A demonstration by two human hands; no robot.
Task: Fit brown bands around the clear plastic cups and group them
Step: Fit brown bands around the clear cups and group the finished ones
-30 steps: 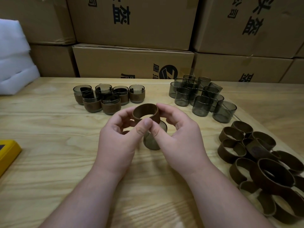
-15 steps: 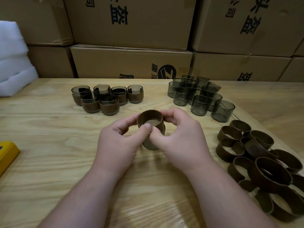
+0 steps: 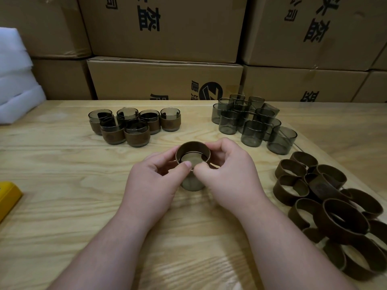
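Note:
A brown band [image 3: 192, 147] sits around the top of a clear smoky plastic cup [image 3: 192, 183] standing on the wooden table [image 3: 62, 185] at the centre. My left hand [image 3: 154, 185] pinches the band's left and near side with thumb and fingers. My right hand [image 3: 229, 176] pinches its right side. Several cups with bands fitted [image 3: 134, 126] are grouped at the back left. Several bare clear cups [image 3: 253, 122] cluster at the back right. A heap of loose brown bands [image 3: 335, 210] lies at the right.
Stacked cardboard boxes [image 3: 163, 78] wall off the table's far edge. White foam sheets [image 3: 14, 80] lie at the far left. A yellow object [image 3: 8, 195] pokes in at the left edge.
The band was held above the cup; both hands have lowered it onto the cup's upper part, and the cup now stands upright inside it.

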